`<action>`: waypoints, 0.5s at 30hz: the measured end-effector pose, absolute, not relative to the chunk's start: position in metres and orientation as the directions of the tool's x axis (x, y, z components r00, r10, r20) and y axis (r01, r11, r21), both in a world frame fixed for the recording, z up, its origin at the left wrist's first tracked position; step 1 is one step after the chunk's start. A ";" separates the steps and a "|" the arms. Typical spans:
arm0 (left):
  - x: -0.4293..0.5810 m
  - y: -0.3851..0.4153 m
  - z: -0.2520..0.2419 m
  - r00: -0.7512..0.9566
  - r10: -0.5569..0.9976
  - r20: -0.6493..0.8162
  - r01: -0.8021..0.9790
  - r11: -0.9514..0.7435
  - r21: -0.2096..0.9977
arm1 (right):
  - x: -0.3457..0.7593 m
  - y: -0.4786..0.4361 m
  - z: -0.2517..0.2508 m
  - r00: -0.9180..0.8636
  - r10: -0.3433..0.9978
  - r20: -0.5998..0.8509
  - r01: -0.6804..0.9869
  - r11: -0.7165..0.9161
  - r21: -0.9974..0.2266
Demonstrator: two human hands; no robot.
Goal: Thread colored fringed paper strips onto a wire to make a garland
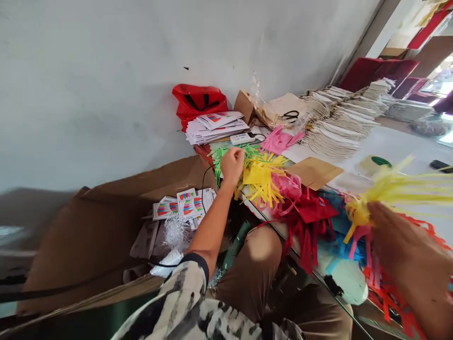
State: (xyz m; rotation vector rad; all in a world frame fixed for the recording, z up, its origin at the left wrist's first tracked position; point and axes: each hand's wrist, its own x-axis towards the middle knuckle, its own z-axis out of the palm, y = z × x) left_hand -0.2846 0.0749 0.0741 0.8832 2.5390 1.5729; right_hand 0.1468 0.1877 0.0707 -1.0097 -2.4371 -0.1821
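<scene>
Head view: yellow streamers (385, 189) were R of the kraft card (314, 172), long axis approx. sideways, strips trailing away from it. R hand (398, 243), much nearer them than L, was blurred but appeared closed on their bunched end. L hand (232, 165), L of card, was curled by green fringe (252, 152) & yellow fringe (257, 174); couldn't tell if gripping.

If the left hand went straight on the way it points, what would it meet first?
Past the green fringe beside the left hand, probably the white device first, though its depth and height are unclear.
</scene>
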 end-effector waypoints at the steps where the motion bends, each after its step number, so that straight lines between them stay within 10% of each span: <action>1: -0.306 0.069 0.070 -0.882 0.401 0.248 0.412 0.400 0.819 | 0.143 0.190 0.062 -0.643 0.603 0.472 0.657 0.751 -0.063; 10: -0.406 0.077 0.019 -0.957 0.274 0.094 0.248 0.606 0.756 | 0.093 0.157 0.093 -0.615 0.529 0.585 0.590 0.801 -0.103; 15: -0.392 0.080 0.008 -0.905 0.343 0.252 0.394 0.449 0.802 | 0.029 0.100 0.140 -0.820 0.427 0.383 0.125 0.785 -0.607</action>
